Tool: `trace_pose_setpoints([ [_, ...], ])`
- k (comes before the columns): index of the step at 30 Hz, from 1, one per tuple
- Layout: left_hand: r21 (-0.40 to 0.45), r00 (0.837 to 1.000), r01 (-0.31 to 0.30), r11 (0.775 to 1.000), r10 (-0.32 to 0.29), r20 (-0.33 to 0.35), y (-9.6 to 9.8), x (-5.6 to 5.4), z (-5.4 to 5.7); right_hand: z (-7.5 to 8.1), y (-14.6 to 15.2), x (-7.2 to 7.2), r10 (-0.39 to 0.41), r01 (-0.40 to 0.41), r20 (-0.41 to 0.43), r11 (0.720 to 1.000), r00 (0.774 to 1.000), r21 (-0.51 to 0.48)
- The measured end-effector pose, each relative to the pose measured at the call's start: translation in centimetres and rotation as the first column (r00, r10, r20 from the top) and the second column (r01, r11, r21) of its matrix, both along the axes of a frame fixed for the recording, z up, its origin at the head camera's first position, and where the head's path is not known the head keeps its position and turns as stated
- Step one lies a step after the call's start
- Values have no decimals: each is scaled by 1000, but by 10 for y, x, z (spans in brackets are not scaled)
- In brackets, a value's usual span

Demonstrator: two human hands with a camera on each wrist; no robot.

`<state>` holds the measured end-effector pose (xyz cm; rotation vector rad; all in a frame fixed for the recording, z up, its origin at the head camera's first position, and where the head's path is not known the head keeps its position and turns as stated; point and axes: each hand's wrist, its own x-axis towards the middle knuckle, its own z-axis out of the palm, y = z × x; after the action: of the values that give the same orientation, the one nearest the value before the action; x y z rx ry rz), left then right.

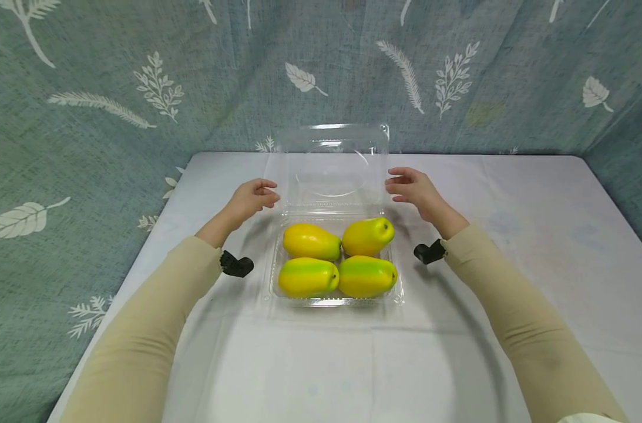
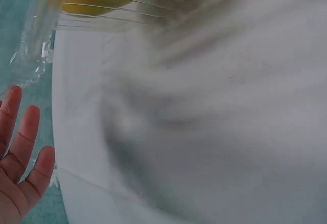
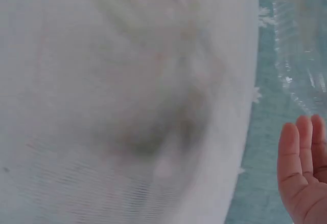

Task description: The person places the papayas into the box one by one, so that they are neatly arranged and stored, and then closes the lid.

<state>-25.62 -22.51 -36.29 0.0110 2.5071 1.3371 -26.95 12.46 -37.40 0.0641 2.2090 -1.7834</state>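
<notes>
A clear plastic clamshell box [image 1: 331, 302] lies on the table with its lid [image 1: 333, 176] raised at the back. Several yellow-green fruits that look like papayas [image 1: 308, 277] sit inside in two rows; the back right one [image 1: 367, 236] is tilted. My left hand [image 1: 253, 198] is at the lid's left edge, and my right hand [image 1: 412, 187] is at its right edge. Neither hand grips anything. Extended fingers of the left hand [image 2: 23, 157] and right hand [image 3: 304, 168] show near the plastic in the wrist views; whether fingertips touch the lid I cannot tell.
A white cloth [image 1: 321, 364] covers the table. Behind and to the left hangs a green-grey curtain [image 1: 220, 76] with white leaf prints. Black wrist mounts [image 1: 237, 264] sit at both sleeve cuffs, either side of the box.
</notes>
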Motion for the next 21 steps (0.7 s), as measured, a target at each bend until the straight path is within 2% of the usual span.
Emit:
trace_pose_setpoints([
  [9, -7, 998, 38, 999, -38, -40, -4, 3, 25, 34, 3, 2, 3, -4, -87, 1000, 996, -15],
  [13, -48, 996, 67, 997, -70, -62, -10, 7, 40, 53, 5, 8, 21, -16, -136, 999, 991, 41],
  [17, -81, 994, 87, 993, -92, -52, -15, 11, 53, 69, 8, 17, 50, -32, -168, 994, 985, 106],
  [21, -73, 995, 93, 993, -96, -40, -16, 17, 67, 81, 14, 29, 78, -50, -205, 989, 976, 137],
])
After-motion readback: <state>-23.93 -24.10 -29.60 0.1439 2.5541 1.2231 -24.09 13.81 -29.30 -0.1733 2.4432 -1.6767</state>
